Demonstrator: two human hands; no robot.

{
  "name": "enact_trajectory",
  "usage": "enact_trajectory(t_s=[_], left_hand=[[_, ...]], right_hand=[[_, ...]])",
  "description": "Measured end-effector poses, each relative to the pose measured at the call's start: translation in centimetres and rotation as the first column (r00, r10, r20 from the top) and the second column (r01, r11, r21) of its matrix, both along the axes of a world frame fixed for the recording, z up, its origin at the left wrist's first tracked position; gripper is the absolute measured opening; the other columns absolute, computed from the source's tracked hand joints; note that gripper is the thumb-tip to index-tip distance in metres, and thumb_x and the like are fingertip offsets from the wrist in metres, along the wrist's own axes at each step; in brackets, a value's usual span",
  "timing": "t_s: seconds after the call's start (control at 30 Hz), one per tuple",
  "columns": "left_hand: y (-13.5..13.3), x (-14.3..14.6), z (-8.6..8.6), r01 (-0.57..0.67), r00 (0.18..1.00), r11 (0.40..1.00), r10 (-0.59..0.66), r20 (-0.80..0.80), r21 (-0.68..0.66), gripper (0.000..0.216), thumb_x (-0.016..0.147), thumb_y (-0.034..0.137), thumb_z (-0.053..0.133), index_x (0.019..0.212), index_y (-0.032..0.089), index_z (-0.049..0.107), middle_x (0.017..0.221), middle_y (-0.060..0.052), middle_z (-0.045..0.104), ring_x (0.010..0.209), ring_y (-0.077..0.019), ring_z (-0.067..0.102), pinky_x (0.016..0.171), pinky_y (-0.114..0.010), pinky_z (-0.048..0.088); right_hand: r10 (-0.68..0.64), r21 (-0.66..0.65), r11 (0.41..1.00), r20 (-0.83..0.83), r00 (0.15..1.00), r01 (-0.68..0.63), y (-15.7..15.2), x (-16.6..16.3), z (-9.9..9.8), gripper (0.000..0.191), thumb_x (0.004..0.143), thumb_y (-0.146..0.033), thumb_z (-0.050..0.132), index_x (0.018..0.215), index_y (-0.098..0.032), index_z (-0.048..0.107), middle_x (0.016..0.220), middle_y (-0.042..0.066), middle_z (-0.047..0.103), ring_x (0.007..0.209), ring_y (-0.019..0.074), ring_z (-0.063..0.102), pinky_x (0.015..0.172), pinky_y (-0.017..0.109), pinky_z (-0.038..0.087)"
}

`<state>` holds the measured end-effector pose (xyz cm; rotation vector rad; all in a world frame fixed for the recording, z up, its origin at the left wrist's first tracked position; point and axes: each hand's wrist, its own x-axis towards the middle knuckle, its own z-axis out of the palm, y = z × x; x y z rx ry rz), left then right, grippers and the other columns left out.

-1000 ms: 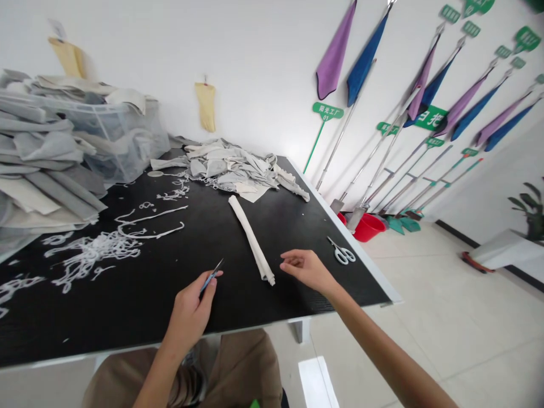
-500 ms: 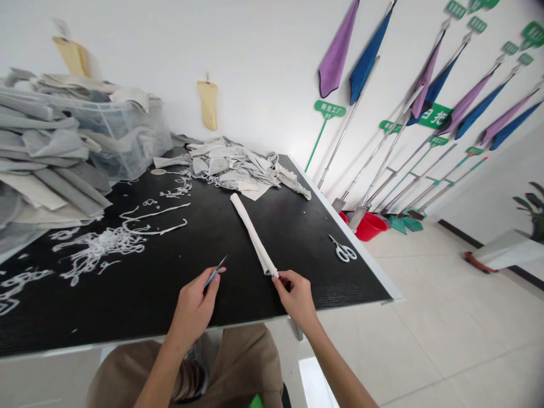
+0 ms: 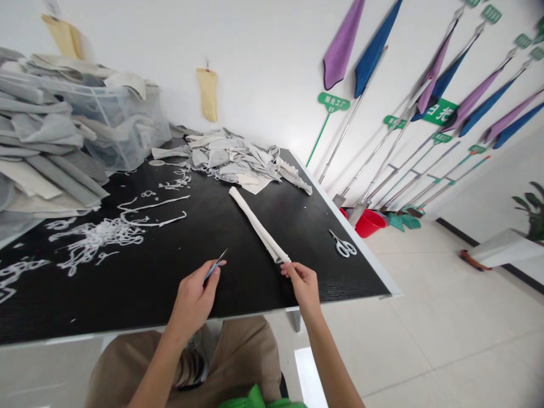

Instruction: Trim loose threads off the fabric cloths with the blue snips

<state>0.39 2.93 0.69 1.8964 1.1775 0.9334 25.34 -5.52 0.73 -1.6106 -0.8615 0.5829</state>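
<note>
My left hand point(image 3: 198, 294) is closed around a slim blue tool with a fine pointed tip point(image 3: 216, 264), just above the near part of the black table. Whether that tool is tweezers or a seam ripper I cannot tell. Between thumb and fingers, my right hand point(image 3: 304, 281) pinches the near end of a long narrow white cloth tube point(image 3: 257, 224). The tube slants away from me across the tabletop, its far end pointing to the heap of grey and white cloth pieces point(image 3: 229, 156). White-handled scissors point(image 3: 344, 245) lie to the right of the tube.
White thread scraps point(image 3: 104, 235) are strewn on the left of the black table point(image 3: 204, 226). Beyond them, stacked grey cloths point(image 3: 38, 136) stand beside a clear plastic bin point(image 3: 123, 147). Mops and a red bucket point(image 3: 369, 223) are along the wall past the table's right edge.
My right hand has shifted slightly right and away from me, swinging the near end of the cloth tube with it. The left hand keeps its hold on the blue tool.
</note>
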Motion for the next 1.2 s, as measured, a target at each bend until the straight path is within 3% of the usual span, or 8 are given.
enact_trajectory(t_s=[0.3, 0.43, 0.5, 0.63, 0.73, 0.9, 1.03, 1.2], left_hand=[[-0.3, 0.2, 0.4, 0.026, 0.998, 1.000, -0.026, 0.052, 0.002, 0.039, 0.099, 0.042, 0.042, 0.122, 0.019, 0.063, 0.119, -0.007, 0.068, 0.109, -0.0196, 0.062, 0.094, -0.027, 0.042], [-0.4, 0.2, 0.8, 0.033, 0.997, 0.999, -0.033, 0.077, 0.003, 0.037, 0.100, 0.039, 0.040, 0.122, 0.021, 0.063, 0.119, -0.007, 0.068, 0.107, -0.0189, 0.063, 0.093, -0.028, 0.043], [-0.4, 0.2, 1.0, 0.038, 0.995, 0.999, -0.038, 0.088, 0.005, 0.035, 0.100, 0.038, 0.040, 0.121, 0.021, 0.063, 0.119, -0.007, 0.068, 0.107, -0.0191, 0.063, 0.093, -0.029, 0.043], [-0.4, 0.1, 1.2, 0.027, 0.994, 1.000, -0.028, 0.104, 0.010, 0.034, 0.100, 0.038, 0.040, 0.119, 0.021, 0.064, 0.116, -0.007, 0.069, 0.106, -0.0198, 0.063, 0.093, -0.031, 0.044], [-0.5, 0.0, 1.5, 0.020, 0.992, 1.000, -0.021, 0.121, 0.006, 0.033, 0.100, 0.037, 0.040, 0.115, 0.021, 0.065, 0.112, -0.007, 0.069, 0.104, -0.0198, 0.064, 0.092, -0.031, 0.045], [-0.9, -0.2, 2.3, 0.024, 0.989, 1.000, -0.027, 0.149, 0.018, 0.032, 0.101, 0.034, 0.037, 0.105, 0.021, 0.066, 0.102, -0.005, 0.070, 0.097, -0.0198, 0.064, 0.090, -0.030, 0.046], [-1.0, -0.3, 2.7, 0.038, 0.988, 0.999, -0.037, 0.153, -0.002, 0.033, 0.101, 0.033, 0.036, 0.100, 0.020, 0.066, 0.098, -0.005, 0.069, 0.094, -0.0205, 0.064, 0.088, -0.031, 0.046], [-1.0, -0.6, 2.9, 0.057, 0.987, 0.998, -0.054, 0.154, -0.011, 0.032, 0.100, 0.031, 0.035, 0.097, 0.021, 0.066, 0.092, -0.004, 0.068, 0.087, -0.0196, 0.063, 0.083, -0.029, 0.045]], right_hand=[[-0.088, 0.001, 0.996, 0.175, 0.981, 0.089, -0.7, -0.6, -0.3, 0.039, 0.082, -0.053, 0.063, 0.080, -0.015, 0.071, 0.075, 0.008, 0.068, 0.069, 0.0202, 0.060, 0.062, 0.030, 0.046], [-0.355, 0.244, 0.934, 0.568, 0.742, 0.260, 0.1, -1.0, 1.3, 0.042, 0.080, -0.050, 0.068, 0.104, -0.016, 0.068, 0.107, 0.014, 0.064, 0.088, 0.0246, 0.061, 0.072, 0.036, 0.050], [-0.258, 0.185, 0.966, 0.736, 0.626, 0.181, 1.6, -1.3, 2.6, 0.055, 0.080, -0.049, 0.068, 0.123, -0.016, 0.061, 0.121, 0.016, 0.060, 0.104, 0.0289, 0.059, 0.088, 0.041, 0.049], [0.239, -0.282, 0.959, 0.807, 0.541, -0.003, 5.6, -1.3, 4.0, 0.047, 0.084, -0.038, 0.063, 0.125, -0.016, 0.060, 0.120, 0.015, 0.063, 0.107, 0.0316, 0.061, 0.089, 0.042, 0.049], [0.344, -0.399, 0.916, 0.718, 0.606, -0.047, 7.4, -0.5, 3.7, 0.031, 0.088, -0.026, 0.049, 0.110, -0.015, 0.068, 0.104, 0.014, 0.069, 0.094, 0.0290, 0.066, 0.082, 0.039, 0.050], [0.320, -0.214, 0.938, 0.232, 0.918, -0.273, 6.7, 1.6, 4.3, 0.043, 0.087, -0.049, 0.055, 0.100, -0.012, 0.072, 0.071, 0.008, 0.069, 0.067, 0.0238, 0.065, 0.066, 0.034, 0.052], [0.275, -0.060, 0.958, -0.089, 0.957, -0.281, 5.2, 1.3, 6.6, 0.046, 0.074, -0.057, 0.071, 0.089, -0.014, 0.075, 0.074, 0.009, 0.071, 0.065, 0.0221, 0.064, 0.063, 0.032, 0.052], [0.189, 0.037, 0.982, -0.053, 0.981, -0.187, 4.3, 0.8, 9.7, 0.043, 0.067, -0.053, 0.079, 0.086, -0.016, 0.077, 0.072, 0.009, 0.071, 0.060, 0.0210, 0.062, 0.057, 0.032, 0.052]])
